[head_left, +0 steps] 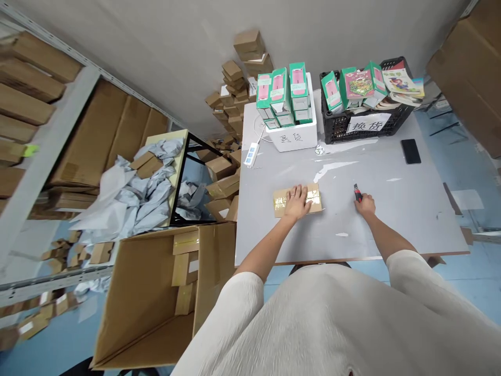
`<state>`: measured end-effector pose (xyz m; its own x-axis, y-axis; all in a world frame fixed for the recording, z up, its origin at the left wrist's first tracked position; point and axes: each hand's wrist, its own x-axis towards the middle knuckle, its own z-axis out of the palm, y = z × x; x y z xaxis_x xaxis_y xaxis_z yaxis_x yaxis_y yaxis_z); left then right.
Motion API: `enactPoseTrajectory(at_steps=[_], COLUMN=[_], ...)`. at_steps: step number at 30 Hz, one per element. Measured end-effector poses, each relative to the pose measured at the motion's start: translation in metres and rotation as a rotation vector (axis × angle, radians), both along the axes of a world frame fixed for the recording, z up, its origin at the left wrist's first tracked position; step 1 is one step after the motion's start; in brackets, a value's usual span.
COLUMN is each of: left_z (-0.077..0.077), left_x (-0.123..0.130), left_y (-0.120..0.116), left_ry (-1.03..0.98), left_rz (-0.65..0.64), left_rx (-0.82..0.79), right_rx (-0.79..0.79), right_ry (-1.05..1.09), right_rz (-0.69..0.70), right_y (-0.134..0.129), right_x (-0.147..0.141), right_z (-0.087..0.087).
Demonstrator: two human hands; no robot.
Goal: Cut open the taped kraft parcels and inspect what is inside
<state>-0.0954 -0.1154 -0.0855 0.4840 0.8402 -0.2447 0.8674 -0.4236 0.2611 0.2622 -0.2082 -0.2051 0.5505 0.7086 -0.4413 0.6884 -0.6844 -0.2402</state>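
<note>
A small cardboard box (pixel 316 195) with shiny tape across its top lies flat on the grey table (pixel 332 232). My left hand (pixel 297 202) rests on it, fingers stretched out and pressing on the taped side. To the right, a little above the tabletop or on it, my right hand (pixel 366 204) is closed round a red and black utility knife (pixel 357 194), its tip pointing away from me. Whether the blade is out is too small to tell. A gap of bare table separates the knife from the box.
At the table's back stand a white bin (pixel 293 140) of green-and-pink boxes and a black crate (pixel 332 125) with boxes and booklets. A phone (pixel 410 151) lies right, a power strip (pixel 252 154) left. A large open carton (pixel 148 292) stands left of the table.
</note>
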Motion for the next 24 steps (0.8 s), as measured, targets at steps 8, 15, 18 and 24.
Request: enactPoseTrajectory(at_steps=[8,15,18,24], left_z=[-0.003,-0.002,0.000,0.005], left_x=[-0.008,-0.042,-0.061,-0.083], left_y=[0.005,0.003,-0.001,-0.006], left_ry=[-0.131,-0.232,-0.222,-0.177], left_rz=[-0.005,0.019,0.142,0.265], left_rx=[0.003,0.047,0.088,0.043], right_rx=[0.232,0.540,0.490,0.275], right_ry=[-0.002,0.255,0.220,0.113], right_rz=[0.175,0.587,0.693,0.808], right_y=[0.021,0.066,0.079,0.093], right_x=[-0.026,-0.098,-0.123,-0.135], right_z=[0.025,0.080,0.100,0.128])
